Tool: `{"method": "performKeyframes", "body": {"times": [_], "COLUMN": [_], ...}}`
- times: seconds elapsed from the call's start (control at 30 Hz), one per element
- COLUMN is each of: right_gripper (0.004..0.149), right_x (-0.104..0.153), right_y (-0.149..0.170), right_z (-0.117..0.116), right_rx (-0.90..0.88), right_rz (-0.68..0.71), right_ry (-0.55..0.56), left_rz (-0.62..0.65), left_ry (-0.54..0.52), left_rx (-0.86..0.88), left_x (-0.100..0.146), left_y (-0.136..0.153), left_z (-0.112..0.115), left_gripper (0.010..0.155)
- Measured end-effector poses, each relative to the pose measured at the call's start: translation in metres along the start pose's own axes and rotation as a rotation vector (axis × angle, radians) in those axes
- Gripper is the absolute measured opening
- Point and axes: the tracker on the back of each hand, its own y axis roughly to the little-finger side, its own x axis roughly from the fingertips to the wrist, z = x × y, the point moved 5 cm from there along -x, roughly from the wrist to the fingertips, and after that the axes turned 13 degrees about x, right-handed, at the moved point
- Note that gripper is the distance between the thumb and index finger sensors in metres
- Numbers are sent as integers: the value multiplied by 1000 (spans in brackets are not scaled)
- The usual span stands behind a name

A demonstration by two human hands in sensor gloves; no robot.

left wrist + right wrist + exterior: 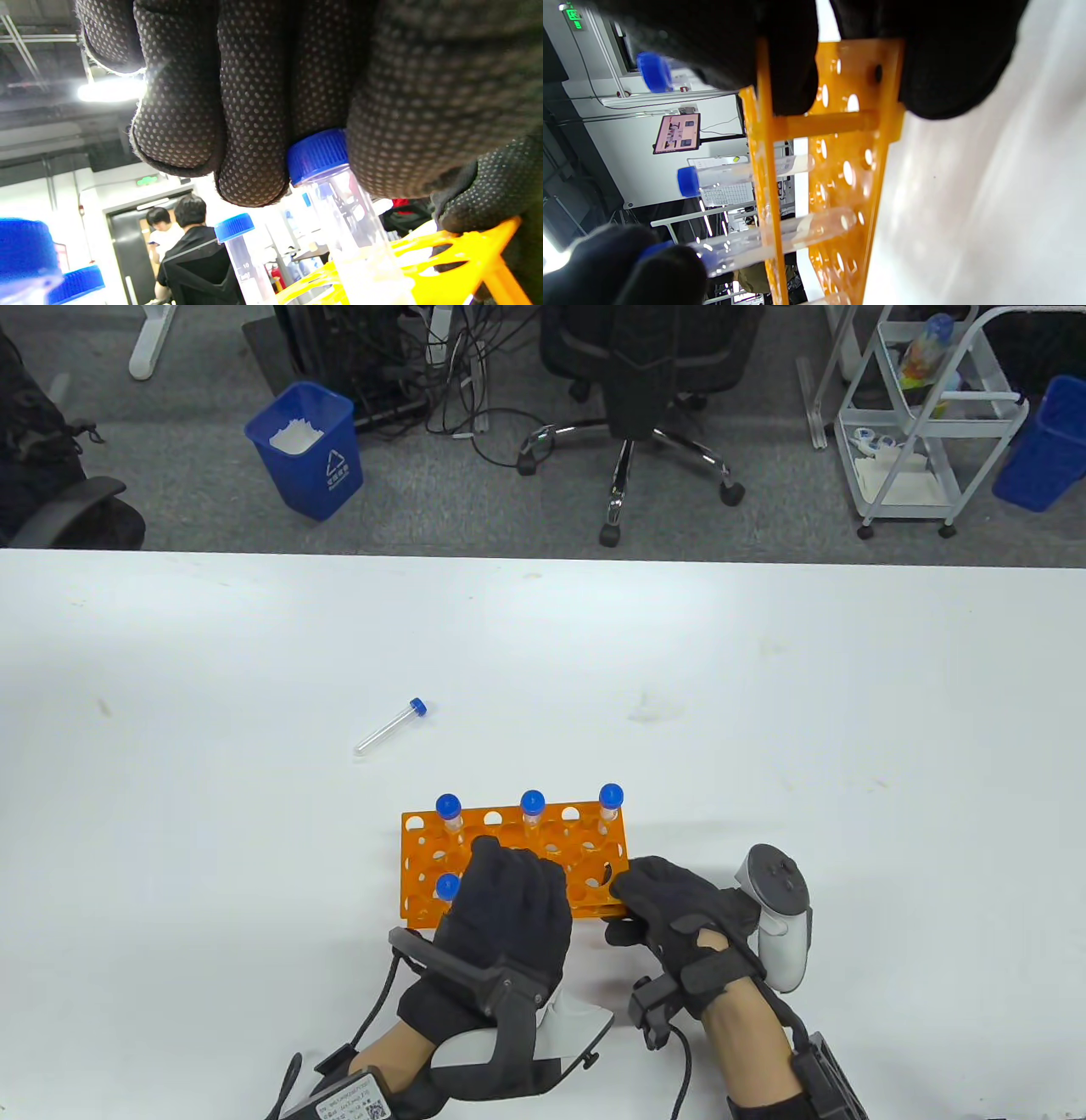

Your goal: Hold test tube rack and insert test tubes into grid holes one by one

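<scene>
1. Loose test tube (391, 726), blue cap, lies on its side on the white bench (848, 712), well apart from the rack, up and left of it
2. Orange test tube rack (509, 823) sits on the bench near the front edge, between and under both hands
3. Three capped tubes stand upright in the rack's far row: left tube (448, 811), middle tube (532, 806), right tube (610, 799)
4. Fourth tube (446, 887) stands at the near-left part of the rack, just beside the left hand's fingers
5. Left hand (507, 918) lies over the rack's near-middle; left wrist view shows its fingers (250, 127) grasping a blue-capped tube (335, 186) whose lower end is down in a rack hole
6. Right hand (679, 909) grasps the rack's near-right corner; right wrist view shows fingers (950, 59) wrapped on the orange edge (857, 123)
7. Blue bin (307, 449), office chair (645, 373) and white cart (925, 415) on the floor beyond the bench
</scene>
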Motion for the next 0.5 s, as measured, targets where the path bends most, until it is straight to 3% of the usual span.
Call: {"method": "performKeyframes", "body": {"times": [0.3,0.4,0.5], "right_gripper": [42,42,42], "right_x": [1,1,1], "right_y": [-2,0,1], "right_z": [0,2,3], "right_rx": [3,5,-2], "right_rz": [4,-8,-12], "right_ry": [4,13,12], "left_rz": [-29,-50,-54], "left_ry": [79,196,194], "left_rx": [-36,-27,24], "left_x": [-4,-4,-6], "left_y": [-1,0,7], "left_z": [2,8,-5], "left_gripper": [47,60,63]}}
